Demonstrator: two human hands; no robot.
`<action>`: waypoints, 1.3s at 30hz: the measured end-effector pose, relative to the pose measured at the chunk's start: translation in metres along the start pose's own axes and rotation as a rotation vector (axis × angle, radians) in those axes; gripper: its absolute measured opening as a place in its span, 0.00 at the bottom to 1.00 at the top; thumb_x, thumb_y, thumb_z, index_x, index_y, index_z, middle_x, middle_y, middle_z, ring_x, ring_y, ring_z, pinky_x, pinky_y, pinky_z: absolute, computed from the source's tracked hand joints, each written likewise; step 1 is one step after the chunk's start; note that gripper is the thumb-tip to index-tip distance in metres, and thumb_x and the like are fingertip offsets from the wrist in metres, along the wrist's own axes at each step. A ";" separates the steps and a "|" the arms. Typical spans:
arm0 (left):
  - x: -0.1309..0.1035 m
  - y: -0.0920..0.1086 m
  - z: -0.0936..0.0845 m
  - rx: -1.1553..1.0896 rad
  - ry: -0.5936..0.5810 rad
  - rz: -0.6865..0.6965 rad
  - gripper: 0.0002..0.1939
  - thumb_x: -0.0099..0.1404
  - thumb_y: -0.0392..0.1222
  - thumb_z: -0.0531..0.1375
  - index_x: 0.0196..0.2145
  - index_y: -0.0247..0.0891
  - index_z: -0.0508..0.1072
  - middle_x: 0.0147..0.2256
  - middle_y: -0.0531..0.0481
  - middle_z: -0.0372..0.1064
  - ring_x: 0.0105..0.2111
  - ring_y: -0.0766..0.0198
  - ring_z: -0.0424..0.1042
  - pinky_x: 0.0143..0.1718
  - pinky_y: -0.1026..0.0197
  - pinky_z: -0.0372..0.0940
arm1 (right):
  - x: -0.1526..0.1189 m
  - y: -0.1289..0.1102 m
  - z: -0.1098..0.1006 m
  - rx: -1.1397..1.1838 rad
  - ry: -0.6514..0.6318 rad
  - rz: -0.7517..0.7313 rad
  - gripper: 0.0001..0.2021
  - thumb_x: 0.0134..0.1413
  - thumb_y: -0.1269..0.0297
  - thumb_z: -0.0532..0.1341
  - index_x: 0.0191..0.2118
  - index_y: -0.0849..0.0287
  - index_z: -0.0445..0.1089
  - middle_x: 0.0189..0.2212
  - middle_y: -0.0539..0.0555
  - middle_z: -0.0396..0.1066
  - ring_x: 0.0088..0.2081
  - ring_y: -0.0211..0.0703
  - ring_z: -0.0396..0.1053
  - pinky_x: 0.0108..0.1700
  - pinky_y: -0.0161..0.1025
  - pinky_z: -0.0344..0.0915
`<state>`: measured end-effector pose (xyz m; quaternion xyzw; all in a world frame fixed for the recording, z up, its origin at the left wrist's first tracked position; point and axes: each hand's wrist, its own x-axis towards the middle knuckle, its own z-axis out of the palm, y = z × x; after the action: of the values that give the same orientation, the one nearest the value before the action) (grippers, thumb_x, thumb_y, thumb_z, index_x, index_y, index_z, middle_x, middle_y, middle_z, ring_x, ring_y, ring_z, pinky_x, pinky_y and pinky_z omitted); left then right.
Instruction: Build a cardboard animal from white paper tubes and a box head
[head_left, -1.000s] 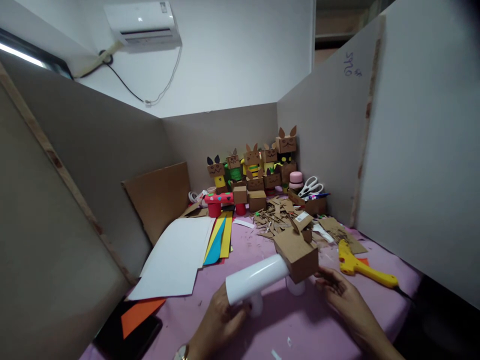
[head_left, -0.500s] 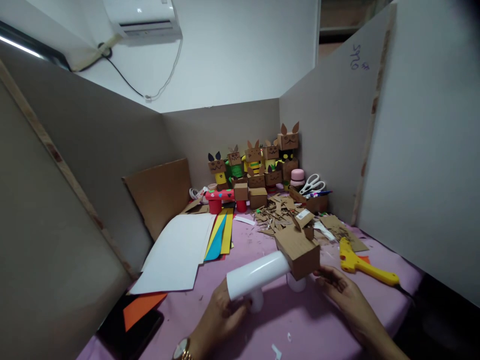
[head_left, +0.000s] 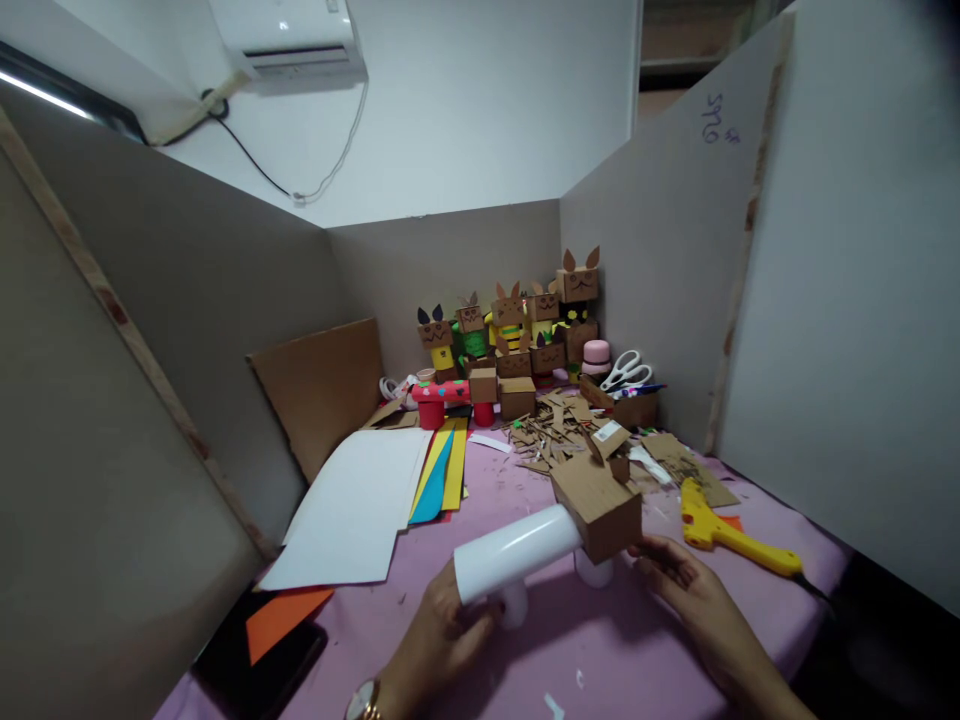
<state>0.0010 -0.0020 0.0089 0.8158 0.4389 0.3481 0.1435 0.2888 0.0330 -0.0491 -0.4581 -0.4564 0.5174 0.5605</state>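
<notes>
A cardboard animal figure stands on the purple cloth. It has a white tube body (head_left: 517, 552), short white tube legs (head_left: 594, 568) and a brown cardboard box head (head_left: 600, 505) at its right end. My left hand (head_left: 454, 625) is closed around the near end of this figure, with its fingers partly hidden behind the body and rear leg. Beside the lower right corner of the box head is my right hand (head_left: 675, 575), fingers loosely bent and apart. Its fingertips are at the box edge; whether they press on it I cannot tell.
To the right lies a yellow glue gun (head_left: 739, 540). Cardboard scraps (head_left: 551, 425) and white scissors (head_left: 628, 372) are behind the figure. White sheets (head_left: 352, 505), coloured paper strips (head_left: 442, 480) and a dark phone-like slab (head_left: 262, 670) lie left. Finished cardboard animals (head_left: 510, 310) line the back.
</notes>
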 end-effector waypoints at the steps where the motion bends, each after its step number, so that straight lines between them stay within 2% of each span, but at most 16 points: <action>1: 0.000 0.000 0.000 -0.002 -0.003 0.002 0.08 0.60 0.33 0.55 0.37 0.39 0.70 0.38 0.47 0.71 0.38 0.58 0.71 0.41 0.58 0.66 | 0.000 0.000 0.000 0.002 -0.002 0.000 0.20 0.46 0.52 0.65 0.42 0.58 0.68 0.38 0.57 0.73 0.42 0.51 0.68 0.43 0.43 0.65; 14: -0.002 -0.004 0.001 0.019 -0.008 -0.013 0.09 0.59 0.32 0.55 0.38 0.39 0.69 0.39 0.46 0.71 0.39 0.57 0.71 0.42 0.58 0.67 | 0.002 0.004 -0.001 0.005 -0.016 -0.010 0.20 0.46 0.52 0.65 0.43 0.58 0.68 0.40 0.58 0.73 0.45 0.52 0.68 0.46 0.44 0.64; 22: -0.001 -0.007 0.001 0.026 -0.008 0.004 0.11 0.59 0.31 0.56 0.40 0.39 0.70 0.40 0.46 0.71 0.40 0.57 0.71 0.42 0.58 0.67 | 0.001 0.005 -0.003 0.007 -0.008 -0.019 0.18 0.46 0.53 0.65 0.41 0.58 0.69 0.39 0.58 0.73 0.44 0.52 0.69 0.44 0.44 0.65; 35: -0.004 -0.008 0.002 0.046 -0.039 -0.007 0.10 0.61 0.34 0.56 0.41 0.40 0.69 0.41 0.46 0.70 0.42 0.57 0.70 0.44 0.58 0.65 | 0.004 0.006 -0.003 0.004 -0.003 0.011 0.22 0.42 0.50 0.67 0.41 0.57 0.69 0.39 0.56 0.73 0.44 0.50 0.67 0.45 0.39 0.63; 39: -0.003 -0.010 0.002 0.052 -0.045 -0.003 0.10 0.61 0.34 0.56 0.41 0.39 0.68 0.42 0.45 0.70 0.42 0.57 0.70 0.45 0.58 0.65 | 0.004 0.006 -0.002 0.012 -0.018 0.013 0.22 0.43 0.49 0.66 0.42 0.57 0.68 0.40 0.56 0.73 0.45 0.49 0.67 0.45 0.39 0.63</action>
<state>-0.0049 0.0011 0.0009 0.8261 0.4458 0.3180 0.1328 0.2905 0.0369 -0.0554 -0.4529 -0.4553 0.5277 0.5560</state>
